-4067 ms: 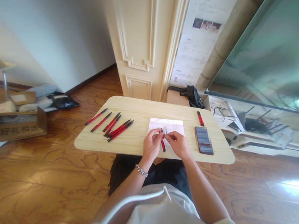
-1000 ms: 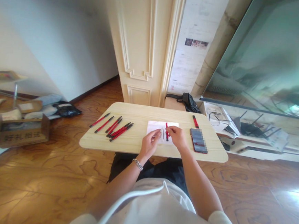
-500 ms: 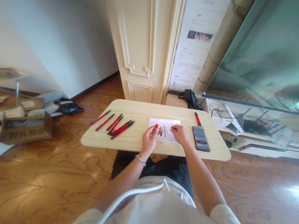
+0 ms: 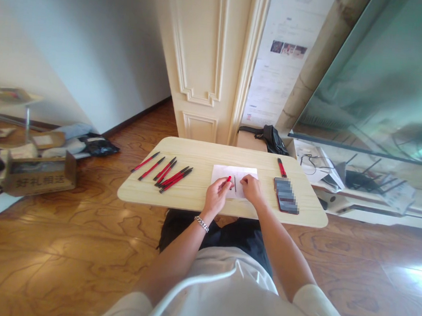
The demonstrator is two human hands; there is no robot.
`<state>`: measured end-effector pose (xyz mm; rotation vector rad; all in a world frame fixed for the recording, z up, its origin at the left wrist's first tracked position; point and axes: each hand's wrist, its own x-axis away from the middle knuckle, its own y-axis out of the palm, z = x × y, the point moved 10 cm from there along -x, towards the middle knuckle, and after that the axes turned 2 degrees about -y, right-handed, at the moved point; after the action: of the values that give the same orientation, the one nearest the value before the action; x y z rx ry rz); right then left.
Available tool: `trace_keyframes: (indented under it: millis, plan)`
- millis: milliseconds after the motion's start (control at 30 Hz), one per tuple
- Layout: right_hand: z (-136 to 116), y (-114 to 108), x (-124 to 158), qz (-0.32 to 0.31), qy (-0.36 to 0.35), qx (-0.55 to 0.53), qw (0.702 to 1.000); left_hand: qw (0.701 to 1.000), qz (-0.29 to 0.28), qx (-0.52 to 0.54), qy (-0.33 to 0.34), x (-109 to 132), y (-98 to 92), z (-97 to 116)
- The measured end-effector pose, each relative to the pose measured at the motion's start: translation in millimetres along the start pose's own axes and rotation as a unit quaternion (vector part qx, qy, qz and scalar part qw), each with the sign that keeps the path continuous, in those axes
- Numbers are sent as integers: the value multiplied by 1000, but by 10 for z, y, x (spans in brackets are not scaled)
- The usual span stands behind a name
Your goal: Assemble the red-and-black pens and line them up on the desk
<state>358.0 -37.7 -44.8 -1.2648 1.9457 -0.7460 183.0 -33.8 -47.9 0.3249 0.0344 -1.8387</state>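
Observation:
My left hand [image 4: 216, 196] is closed around a red pen barrel [image 4: 229, 179], whose end sticks up past the fingertips. It hovers over the left part of a white sheet of paper [image 4: 218, 171]. On the sheet, between my hands, lies a thin dark pen refill [image 4: 235, 184]. Small parts beside it are partly covered by my left fingers. My right hand [image 4: 252, 188] is at the sheet's right side with thumb and fingers pinched together; anything between them is too small to make out.
Several red and black pens [image 4: 164, 168] lie on the left of the light wooden table [image 4: 197, 152]. A phone [image 4: 286, 195] and more red and black pens [image 4: 282, 167] are on the right. Beyond stand a black bag [image 4: 274, 138] and an open cardboard box [image 4: 41, 176].
My left hand has moved slightly right with the red barrel, closer to the refill and my right hand. My right hand stays pinched over the sheet. The view has shifted a little.

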Motion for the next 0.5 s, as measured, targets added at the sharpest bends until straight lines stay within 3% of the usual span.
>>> trace_keyframes:
  millis: [100, 233, 367, 500]
  plan:
    - [49, -46, 32, 13, 23, -216, 976, 1000, -2, -11, 3, 5, 5, 14]
    - [8, -27, 145, -14, 53, -447, 893, 1000, -8, -20, 16, 12, 25, 40]
    - [-90, -68, 228, -25, 64, -526, 847, 1000, -19, -9, 13, 19, 48, 40]
    - [-220, -139, 242, -27, 38, -540, 841, 1000, -16, -10, 10, 22, 42, 41]
